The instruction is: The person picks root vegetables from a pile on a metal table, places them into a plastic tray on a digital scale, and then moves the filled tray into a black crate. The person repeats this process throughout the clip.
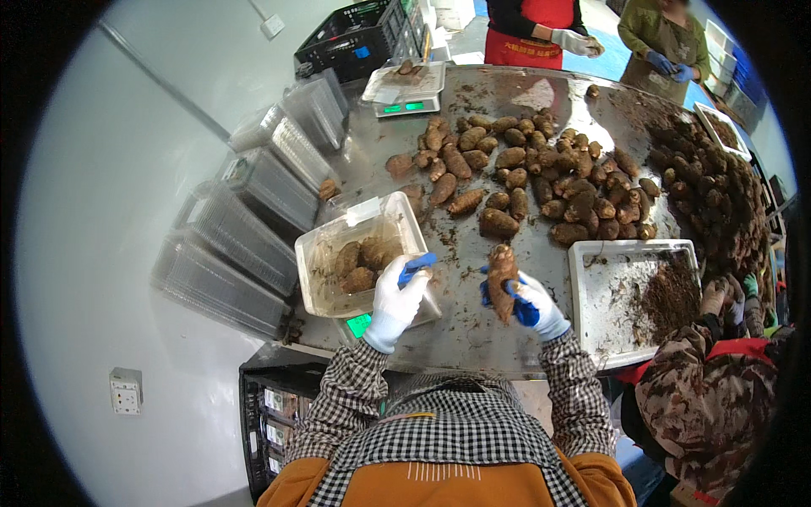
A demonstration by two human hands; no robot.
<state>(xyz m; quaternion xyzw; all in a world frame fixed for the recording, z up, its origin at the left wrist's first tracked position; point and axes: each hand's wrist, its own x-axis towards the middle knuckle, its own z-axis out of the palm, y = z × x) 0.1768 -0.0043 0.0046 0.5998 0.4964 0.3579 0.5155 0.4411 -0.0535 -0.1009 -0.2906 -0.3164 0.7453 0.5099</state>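
My right hand (536, 306), in a white glove with blue fingertips, grips a long brown taro (503, 283) upright above the steel table. My left hand (400, 296), gloved the same way, is at the right side of a white tray (411, 221) with its fingers curled in; what they hold, if anything, is hidden. Several taros (359, 280) lie in that tray. Beneath it is a scale whose green display (359, 325) shows by my left wrist. Loose taros (498, 223) spread over the table beyond my hands.
Stacked clear plastic boxes (224, 281) line the left wall. A second scale (407, 108) and a black crate (351, 46) stand far left. Right of me is a white tray (591, 314) with dirt; behind it rises a big taro heap (718, 198). Co-workers stand across and at right.
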